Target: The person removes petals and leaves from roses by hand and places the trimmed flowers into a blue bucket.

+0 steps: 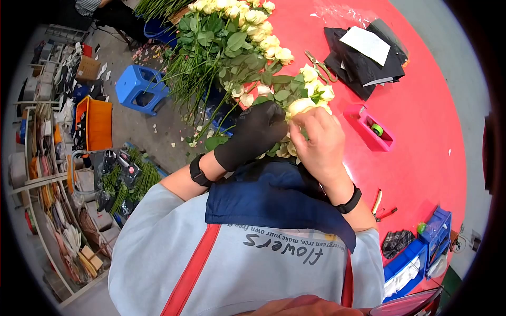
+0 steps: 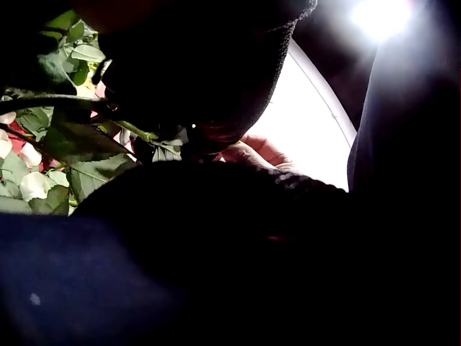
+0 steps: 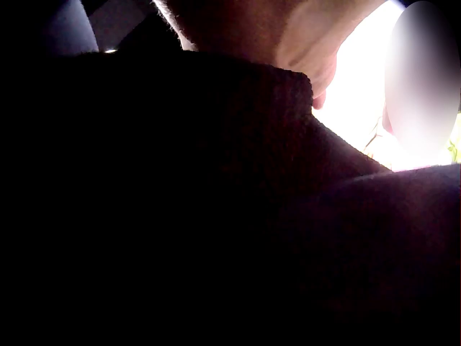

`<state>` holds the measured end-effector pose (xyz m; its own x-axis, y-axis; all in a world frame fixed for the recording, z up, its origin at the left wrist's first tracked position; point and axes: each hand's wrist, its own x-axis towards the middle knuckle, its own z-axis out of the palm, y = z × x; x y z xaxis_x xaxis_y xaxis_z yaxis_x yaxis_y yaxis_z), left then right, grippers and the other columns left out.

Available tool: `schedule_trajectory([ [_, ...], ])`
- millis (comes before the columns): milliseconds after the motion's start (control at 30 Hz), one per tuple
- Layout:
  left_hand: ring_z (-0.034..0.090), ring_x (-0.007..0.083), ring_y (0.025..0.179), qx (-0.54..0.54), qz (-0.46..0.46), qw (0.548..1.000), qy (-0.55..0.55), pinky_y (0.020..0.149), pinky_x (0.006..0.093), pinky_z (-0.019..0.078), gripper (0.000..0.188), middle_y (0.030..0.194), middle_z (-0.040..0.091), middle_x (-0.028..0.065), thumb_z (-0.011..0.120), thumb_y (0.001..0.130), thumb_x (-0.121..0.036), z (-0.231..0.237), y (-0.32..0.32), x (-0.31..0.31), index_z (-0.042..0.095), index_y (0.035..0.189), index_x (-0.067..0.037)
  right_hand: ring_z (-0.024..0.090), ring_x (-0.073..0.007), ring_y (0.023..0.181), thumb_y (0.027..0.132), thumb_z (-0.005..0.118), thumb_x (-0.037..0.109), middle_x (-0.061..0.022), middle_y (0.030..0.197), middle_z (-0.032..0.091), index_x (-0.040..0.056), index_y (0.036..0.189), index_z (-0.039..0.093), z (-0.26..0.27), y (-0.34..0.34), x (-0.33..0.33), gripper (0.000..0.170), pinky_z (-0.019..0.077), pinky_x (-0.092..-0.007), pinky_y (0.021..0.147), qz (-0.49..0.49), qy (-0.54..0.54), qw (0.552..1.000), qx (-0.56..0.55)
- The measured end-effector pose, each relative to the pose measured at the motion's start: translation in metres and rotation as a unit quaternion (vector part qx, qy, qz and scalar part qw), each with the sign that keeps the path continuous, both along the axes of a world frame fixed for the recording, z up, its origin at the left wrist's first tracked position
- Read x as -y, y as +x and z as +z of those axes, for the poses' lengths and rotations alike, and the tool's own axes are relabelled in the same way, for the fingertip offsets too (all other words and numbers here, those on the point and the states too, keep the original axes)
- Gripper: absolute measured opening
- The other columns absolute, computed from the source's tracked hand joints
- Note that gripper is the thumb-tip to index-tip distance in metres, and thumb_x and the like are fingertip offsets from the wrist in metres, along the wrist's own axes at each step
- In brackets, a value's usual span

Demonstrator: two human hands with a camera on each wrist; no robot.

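Note:
In the head view the left hand, in a black glove, has its fingers curled round a rose stem just below a cream rose. The bare right hand is at the same bloom, thumb and forefinger together at its near side; whether a petal is between them cannot be made out. In the left wrist view the dark glove surrounds a green stem, with the right hand's fingers behind it. The right wrist view is mostly dark, with part of the right hand at the top.
Many cream roses with long stems lie at the table's far left edge. On the red table are scissors, black sheets, a pink tape dispenser, pliers and a blue crate. A blue stool stands on the floor.

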<state>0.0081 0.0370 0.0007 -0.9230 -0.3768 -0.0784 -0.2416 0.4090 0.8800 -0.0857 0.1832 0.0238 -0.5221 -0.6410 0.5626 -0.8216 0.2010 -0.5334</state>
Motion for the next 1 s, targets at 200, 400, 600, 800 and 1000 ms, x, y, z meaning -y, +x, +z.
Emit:
schedule_trajectory([
  [200,0.046,0.0097,0.064,-0.036,-0.001,0.999,-0.014,0.059,0.0287,0.042,0.014,0.07,0.056,0.0034,0.066,0.077,-0.008,-0.002,0.001,-0.002,0.055,0.083,-0.003,0.057,-0.027,0.069,0.07,0.072,0.005,-0.0065,0.076,0.055,0.0068,0.078,0.061,0.003,0.004,-0.001,0.014,0.0447,-0.0372,0.064,-0.022,0.009,1.0,0.014],
  [400,0.051,0.0086,0.063,-0.018,0.004,0.999,-0.035,0.06,0.0272,0.0437,0.012,0.069,0.057,0.0022,0.066,0.079,-0.007,-0.004,0.004,-0.003,0.059,0.086,-0.002,0.055,-0.0282,0.065,0.07,0.071,0.005,-0.0076,0.074,0.052,0.0065,0.081,0.061,0.0,0.006,-0.003,0.015,0.044,-0.0381,0.061,-0.015,0.045,0.999,-0.026],
  [600,0.055,0.0091,0.064,0.037,0.033,0.986,0.16,0.061,0.0264,0.0455,0.015,0.074,0.064,0.0017,0.071,0.082,-0.012,0.008,0.007,0.0,0.064,0.089,0.0,0.054,-0.0275,0.063,0.069,0.072,0.004,-0.0071,0.072,0.052,0.0064,0.078,0.061,-0.001,0.008,-0.009,0.014,0.0437,-0.037,0.059,-0.011,0.03,0.998,-0.053],
  [800,0.056,0.0087,0.067,0.014,0.028,0.984,0.173,0.061,0.027,0.0447,0.018,0.076,0.065,0.0036,0.072,0.081,-0.014,0.017,0.016,0.007,0.065,0.087,0.001,0.057,-0.027,0.065,0.07,0.071,0.004,-0.0063,0.075,0.06,0.0066,0.081,0.064,-0.002,0.005,-0.022,0.013,0.0441,-0.0354,0.06,0.041,-0.003,0.996,0.078],
  [1000,0.054,0.0091,0.061,0.002,0.033,0.999,0.032,0.056,0.0278,0.0424,0.029,0.069,0.062,0.0057,0.073,0.079,-0.025,0.019,0.018,0.014,0.064,0.085,0.002,0.059,-0.025,0.063,0.077,0.072,0.008,-0.0078,0.071,0.06,0.0055,0.077,0.068,-0.011,0.0,-0.036,0.005,0.0456,-0.0339,0.058,0.027,0.041,0.985,0.164],
])
